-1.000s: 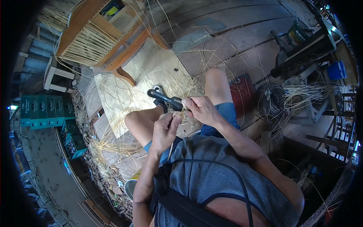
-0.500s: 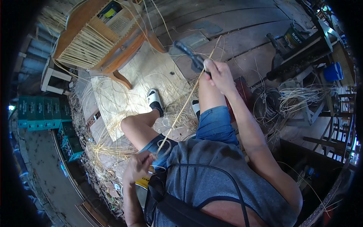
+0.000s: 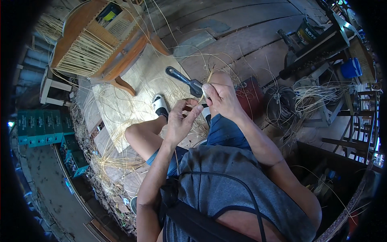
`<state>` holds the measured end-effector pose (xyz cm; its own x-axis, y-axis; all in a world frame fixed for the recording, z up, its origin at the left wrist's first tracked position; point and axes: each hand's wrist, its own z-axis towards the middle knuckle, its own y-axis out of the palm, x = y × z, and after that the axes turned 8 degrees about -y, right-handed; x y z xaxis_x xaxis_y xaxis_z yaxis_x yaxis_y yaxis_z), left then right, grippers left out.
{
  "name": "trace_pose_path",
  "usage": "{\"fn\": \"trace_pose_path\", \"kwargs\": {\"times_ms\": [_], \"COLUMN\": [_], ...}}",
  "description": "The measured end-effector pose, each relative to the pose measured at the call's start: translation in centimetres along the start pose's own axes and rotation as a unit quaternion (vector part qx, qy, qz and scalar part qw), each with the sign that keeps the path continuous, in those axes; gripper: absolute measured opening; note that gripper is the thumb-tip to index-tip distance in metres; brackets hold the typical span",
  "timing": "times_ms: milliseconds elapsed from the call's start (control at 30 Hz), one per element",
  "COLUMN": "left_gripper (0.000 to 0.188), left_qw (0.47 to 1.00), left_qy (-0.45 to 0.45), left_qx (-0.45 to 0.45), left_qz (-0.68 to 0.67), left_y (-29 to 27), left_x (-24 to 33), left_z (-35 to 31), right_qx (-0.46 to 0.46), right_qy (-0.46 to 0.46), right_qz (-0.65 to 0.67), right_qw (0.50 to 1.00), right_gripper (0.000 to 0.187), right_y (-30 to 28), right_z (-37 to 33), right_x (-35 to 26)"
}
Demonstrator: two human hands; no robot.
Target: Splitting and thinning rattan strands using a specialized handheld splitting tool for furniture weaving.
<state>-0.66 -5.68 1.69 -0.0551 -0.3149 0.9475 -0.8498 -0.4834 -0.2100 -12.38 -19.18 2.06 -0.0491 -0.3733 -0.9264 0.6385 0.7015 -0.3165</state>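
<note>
My right hand [image 3: 221, 99] is closed over my raised knee. In it are a thin tan cane strip [image 3: 211, 73] and a dark tool [image 3: 178, 76] with a rounded handle and a hole at its end; the tool's working part is partly hidden by my fingers. My left hand [image 3: 180, 121] is close beside the right one, thumb and fingers pinched on the lower stretch of the strip. Ahead to the left stands a wooden chair [image 3: 125, 54] with cane strands strung across its frame.
Loose cane strands [image 3: 117, 161] litter the floor and a pale board [image 3: 121, 113]. On the right are a coil of dark cord [image 3: 280, 107], a cane bundle [image 3: 318, 97], a blue bucket [image 3: 350, 67] and a red object [image 3: 250, 96]. Green crates [image 3: 40, 127] stand at left.
My left hand has moved up and right from beside my hip to meet the right hand on the strip. The right hand has come slightly nearer, with the tool lower and further left.
</note>
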Motion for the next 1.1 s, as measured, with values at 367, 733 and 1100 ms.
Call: {"fn": "trace_pose_path", "kwargs": {"times_ms": [367, 733, 1100], "left_gripper": [0.025, 0.021, 0.014], "left_qw": [0.993, 0.988, 0.989], "left_qy": [0.006, 0.044, -0.069], "left_qx": [-0.084, -0.032, -0.018], "left_qz": [0.084, 0.147, 0.126], "left_y": [-1.2, -4.1, -12.9], "left_x": [-0.6, 1.9, 1.4], "left_z": [-0.3, -6.0, -18.6], "right_qx": [-0.049, -0.056, 0.042], "right_qy": [-0.008, 0.115, 0.121], "right_qz": [0.051, 0.224, 0.255], "right_qw": [0.997, 0.966, 0.958], "right_gripper": [0.038, 0.035, 0.035], "right_y": [1.4, 0.2, -3.6], "right_z": [-1.8, 0.7, 6.5], "right_x": [1.1, 0.4, 3.1]}}
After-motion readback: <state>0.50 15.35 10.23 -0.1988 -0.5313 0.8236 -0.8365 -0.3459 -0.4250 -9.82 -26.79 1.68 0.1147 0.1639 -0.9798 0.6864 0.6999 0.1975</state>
